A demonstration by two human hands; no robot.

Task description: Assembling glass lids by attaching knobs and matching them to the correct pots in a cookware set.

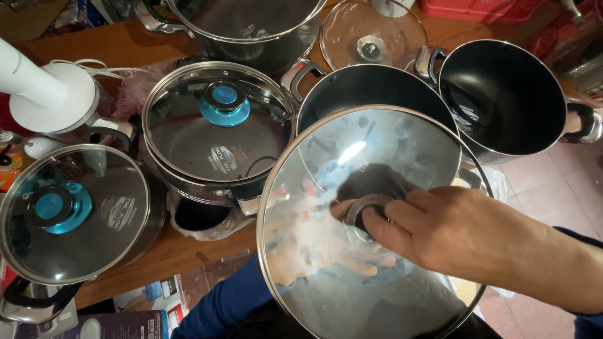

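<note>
- While the right hand point(461, 235) is reaching in from the right edge, its fingers point(383, 220) are closing around the knob point(366, 216) of a large glass lid point(370, 220), which is filling the lower centre of the frame
- Under the glass, the left hand point(314, 242) is lying open, palm against the lid's underside; its blue sleeve point(223, 304) is coming up from the bottom edge
- Just behind the lid, an open black pot point(370, 88) is standing; a second open pot point(509, 94) is sitting at upper right
- Further left, two lidded pots with blue knobs point(217, 129) point(69, 213) are resting on the wooden table point(119, 47); a loose glass lid point(374, 34) is lying at top centre; a white appliance point(47, 94) is standing at upper left
</note>
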